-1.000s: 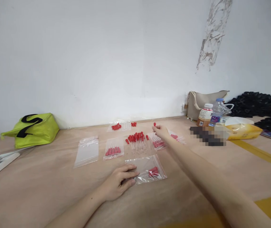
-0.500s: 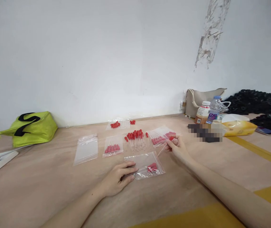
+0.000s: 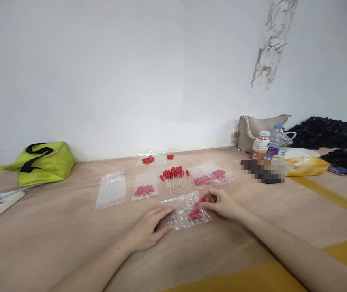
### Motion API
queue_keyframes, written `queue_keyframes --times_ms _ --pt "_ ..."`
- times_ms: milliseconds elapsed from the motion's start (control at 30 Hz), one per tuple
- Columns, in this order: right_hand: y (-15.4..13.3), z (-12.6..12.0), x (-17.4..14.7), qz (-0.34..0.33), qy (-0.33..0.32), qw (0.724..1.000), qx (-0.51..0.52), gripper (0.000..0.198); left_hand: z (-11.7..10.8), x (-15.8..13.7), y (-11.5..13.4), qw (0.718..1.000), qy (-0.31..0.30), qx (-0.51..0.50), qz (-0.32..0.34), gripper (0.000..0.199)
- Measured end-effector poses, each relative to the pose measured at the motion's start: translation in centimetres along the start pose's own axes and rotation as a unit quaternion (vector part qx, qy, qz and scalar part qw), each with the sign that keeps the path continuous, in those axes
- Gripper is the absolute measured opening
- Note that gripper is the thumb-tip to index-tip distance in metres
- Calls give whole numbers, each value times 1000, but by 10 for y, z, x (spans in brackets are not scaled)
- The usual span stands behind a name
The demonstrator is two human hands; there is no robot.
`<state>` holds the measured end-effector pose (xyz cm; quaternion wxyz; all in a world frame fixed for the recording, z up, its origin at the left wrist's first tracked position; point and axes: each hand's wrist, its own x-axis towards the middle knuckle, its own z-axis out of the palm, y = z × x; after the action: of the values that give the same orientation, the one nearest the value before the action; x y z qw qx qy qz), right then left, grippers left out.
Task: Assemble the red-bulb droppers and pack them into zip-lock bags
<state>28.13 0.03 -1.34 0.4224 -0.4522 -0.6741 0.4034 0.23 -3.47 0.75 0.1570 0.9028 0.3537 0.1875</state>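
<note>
A clear zip bag (image 3: 182,222) with red-bulbed droppers (image 3: 194,213) in it lies in front of me. My left hand (image 3: 153,227) rests on its left edge, fingers stretched and thumb apart. At the bag's right end, my right hand (image 3: 219,202) pinches the red bulb of a dropper (image 3: 202,200), whose clear stem points left into or over the bag; I cannot tell which. Just behind is a loose pile of droppers (image 3: 174,173). Filled bags lie on either side of it, a left one (image 3: 144,190) and a right one (image 3: 211,175).
Flat clear bags (image 3: 110,190) lie left of the filled ones. Loose red bulbs (image 3: 148,159) sit on plastic near the wall. A lime-green bag (image 3: 44,164) stands at left. Bottles (image 3: 261,144), a yellow tissue pack (image 3: 305,165) and a black heap (image 3: 328,132) are at right.
My right hand has moved left and toward me, from beside the right filled bag to the front bag's right end, bringing the dropper along. My left hand stays put.
</note>
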Motion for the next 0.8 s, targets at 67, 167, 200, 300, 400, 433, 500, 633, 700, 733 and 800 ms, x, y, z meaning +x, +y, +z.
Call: queue_keyframes --times_ms 67,167,200,300,400,433,500,633,700,733,800 --pt "0 6 -1 -20 -10 1000 -1 21 0 0 0 1000 1 1 2 43" --pt "-2 13 -3 -32 -34 999 5 17 0 0 0 1000 -2 2 3 44" --pt "-3 15 -4 -35 -56 998 7 16 -1 0 1 1000 -4 3 2 44" --pt "-6 11 -3 -43 -99 994 4 17 -1 0 1 1000 -3 8 -3 43" --pt "-5 0 7 -43 -1 999 -25 17 -1 0 1 1000 -11 16 2 39" --pt "-5 -4 13 -45 45 996 -54 16 -1 0 1 1000 -16 18 6 37" --pt "-7 -10 27 -54 99 983 -144 14 -1 0 1 999 -27 20 14 34" --pt "-17 -6 62 -18 87 938 -334 10 -1 0 1 999 -23 17 19 32" --pt "-20 3 80 13 88 925 -370 13 -1 0 1 1000 -19 17 17 32" --pt "-21 9 89 28 89 921 -378 14 -1 0 2 1000 -18 17 16 32" --pt "-20 19 104 48 70 919 -386 14 -1 0 2 1000 -14 15 16 32"
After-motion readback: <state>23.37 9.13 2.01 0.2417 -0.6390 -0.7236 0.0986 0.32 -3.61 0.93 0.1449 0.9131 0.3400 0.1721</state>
